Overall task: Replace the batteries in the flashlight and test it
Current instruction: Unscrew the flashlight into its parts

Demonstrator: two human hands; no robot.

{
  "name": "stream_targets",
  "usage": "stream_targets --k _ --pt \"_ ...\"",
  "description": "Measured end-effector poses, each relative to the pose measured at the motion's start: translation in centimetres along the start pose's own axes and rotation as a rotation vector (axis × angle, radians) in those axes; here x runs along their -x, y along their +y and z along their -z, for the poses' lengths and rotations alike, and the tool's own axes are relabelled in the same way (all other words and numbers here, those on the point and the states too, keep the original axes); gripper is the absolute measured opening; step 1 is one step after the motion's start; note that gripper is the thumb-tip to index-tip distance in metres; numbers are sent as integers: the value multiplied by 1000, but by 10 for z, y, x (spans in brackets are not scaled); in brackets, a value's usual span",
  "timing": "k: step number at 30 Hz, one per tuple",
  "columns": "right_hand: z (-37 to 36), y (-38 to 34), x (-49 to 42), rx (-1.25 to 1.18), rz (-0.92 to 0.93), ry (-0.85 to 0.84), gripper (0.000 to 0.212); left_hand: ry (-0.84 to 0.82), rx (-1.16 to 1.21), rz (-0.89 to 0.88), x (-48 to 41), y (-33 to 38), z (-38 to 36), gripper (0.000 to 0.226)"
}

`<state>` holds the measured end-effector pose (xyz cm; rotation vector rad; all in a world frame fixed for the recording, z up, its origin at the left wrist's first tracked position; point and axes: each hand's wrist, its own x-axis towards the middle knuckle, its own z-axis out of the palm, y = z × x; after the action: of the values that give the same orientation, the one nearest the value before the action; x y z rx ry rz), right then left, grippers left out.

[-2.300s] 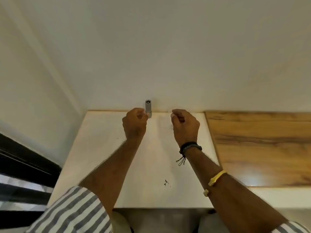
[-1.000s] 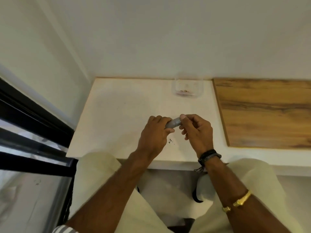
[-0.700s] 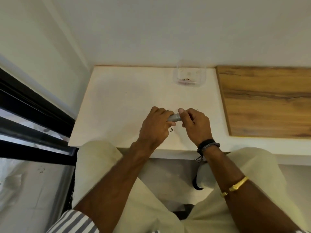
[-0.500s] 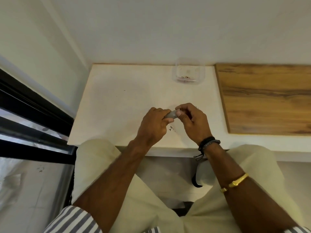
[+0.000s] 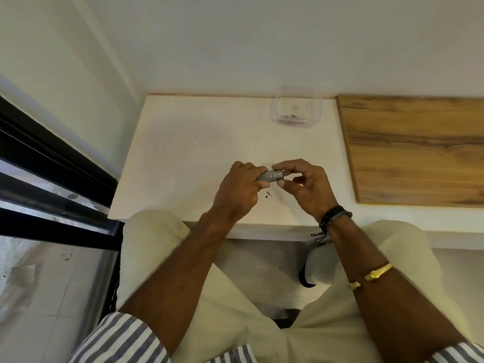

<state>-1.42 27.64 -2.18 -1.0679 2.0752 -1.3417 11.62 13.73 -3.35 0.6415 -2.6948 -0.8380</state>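
1. The flashlight, a short grey cylinder, is held level above the near part of the white tabletop, between the two hands. Only its right-hand portion is visible; the rest sits inside the left fist.
2. The left hand is closed round the flashlight body, fingers curled over the top and thumb beneath.
3. The right hand pinches the ribbed end of the flashlight between thumb and forefinger. The remaining fingers are loosely curled and part open. Whether the end cap is seated or loose cannot be determined.
4. Small dark specks lie on the tabletop directly below the flashlight.
5. A clear plastic container stands at the far edge of the tabletop, well apart from the hands, with a few small brownish items inside; their nature cannot be made out.
6. A wood-grain board adjoins the tabletop on the right.
7. The right arm carries a dark corded wristband and a gold bangle. Striped sleeves show at the bottom of frame.
8. A black-framed window occupies the left side.
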Motion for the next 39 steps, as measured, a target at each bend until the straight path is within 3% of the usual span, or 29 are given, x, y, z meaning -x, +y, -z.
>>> stream_targets --k 5,9,13,16,20,26,31,34,39 --pt "-4 0 -2 -10 -166 62 30 4 -22 -28 0 2 -2 25" --pt "-6 2 -1 65 -83 73 24 -14 -13 -10 1 2 -5 25" --pt "3 5 -1 -54 -16 10 28 -13 0 -4 1 0 -5 27" --pt "3 7 -1 -117 -74 -1 35 -18 -28 -21 1 0 -5 24" --pt "-1 9 0 -16 -230 106 27 -30 -52 -33 3 0 -6 24" --pt "1 7 0 -46 -217 96 40 -15 -65 -35 1 0 -5 26" --pt "0 7 0 -33 -125 29 18 -43 -68 -25 2 -2 -4 26" --pt "4 6 0 -54 -67 -17 26 -46 -70 -10 0 -1 -4 30" --pt "-1 3 -1 -32 -210 44 25 -28 -74 -45 2 1 -7 28"
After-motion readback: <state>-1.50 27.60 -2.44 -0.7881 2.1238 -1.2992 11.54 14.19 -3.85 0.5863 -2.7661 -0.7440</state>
